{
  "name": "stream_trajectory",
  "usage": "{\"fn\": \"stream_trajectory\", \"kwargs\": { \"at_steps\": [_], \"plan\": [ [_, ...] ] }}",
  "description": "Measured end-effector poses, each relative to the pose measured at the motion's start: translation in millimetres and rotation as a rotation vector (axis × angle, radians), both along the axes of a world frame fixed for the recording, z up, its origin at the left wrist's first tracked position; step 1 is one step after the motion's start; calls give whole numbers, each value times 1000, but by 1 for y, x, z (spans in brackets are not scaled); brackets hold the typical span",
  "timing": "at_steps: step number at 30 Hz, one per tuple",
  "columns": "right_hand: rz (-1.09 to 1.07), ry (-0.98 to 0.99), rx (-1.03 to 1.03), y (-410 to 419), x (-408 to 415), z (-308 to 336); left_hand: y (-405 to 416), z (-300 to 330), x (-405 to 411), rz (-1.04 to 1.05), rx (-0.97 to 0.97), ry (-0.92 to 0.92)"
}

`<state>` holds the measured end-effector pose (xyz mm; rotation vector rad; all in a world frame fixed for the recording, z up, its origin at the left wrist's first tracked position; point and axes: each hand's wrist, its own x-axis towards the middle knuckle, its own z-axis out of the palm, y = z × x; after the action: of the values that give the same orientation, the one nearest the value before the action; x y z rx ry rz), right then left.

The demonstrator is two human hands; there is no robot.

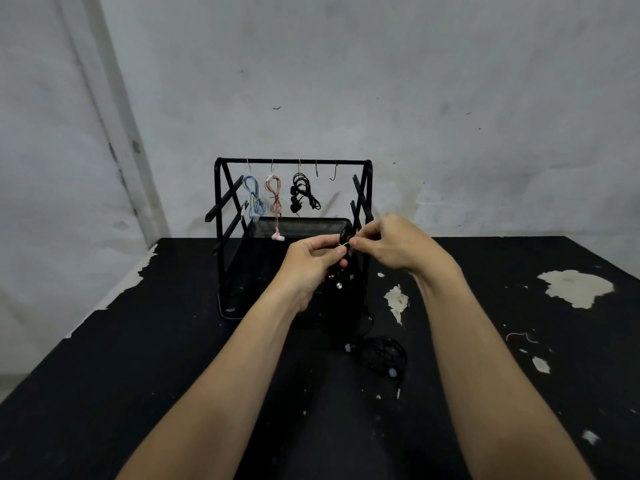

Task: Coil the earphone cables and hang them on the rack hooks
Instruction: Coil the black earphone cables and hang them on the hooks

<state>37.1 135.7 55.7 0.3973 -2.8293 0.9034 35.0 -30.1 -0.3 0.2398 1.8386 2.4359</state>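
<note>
black rack (292, 162), blue (254, 199), pink (275, 197), black earphones (303, 194)

Both forearms extended, left hand (313, 263) fingers curled in a grip; right hand (393, 244) fingers pinching

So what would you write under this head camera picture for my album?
Both hands tie a black coil before the rack, where three earphones hang.

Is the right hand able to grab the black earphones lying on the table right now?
Probably not yet: the right hand is pinching a tie on the coiled cable, though nothing blocks the way to the black earphones.
</note>
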Motion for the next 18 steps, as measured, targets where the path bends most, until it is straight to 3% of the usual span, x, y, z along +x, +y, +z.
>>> {"fn": "stream_trajectory", "kwargs": {
  "at_steps": [5,11,18],
  "plan": [
    [18,-2,-4,-5,3,3,-6,2,-1,19,49,-30],
    [-56,93,-270,-24,6,-12,-6,4,-3,119,158,-75],
    [-140,162,-408,-38,3,-16,-8,12,-4,163,239,-67]
  ]
}}
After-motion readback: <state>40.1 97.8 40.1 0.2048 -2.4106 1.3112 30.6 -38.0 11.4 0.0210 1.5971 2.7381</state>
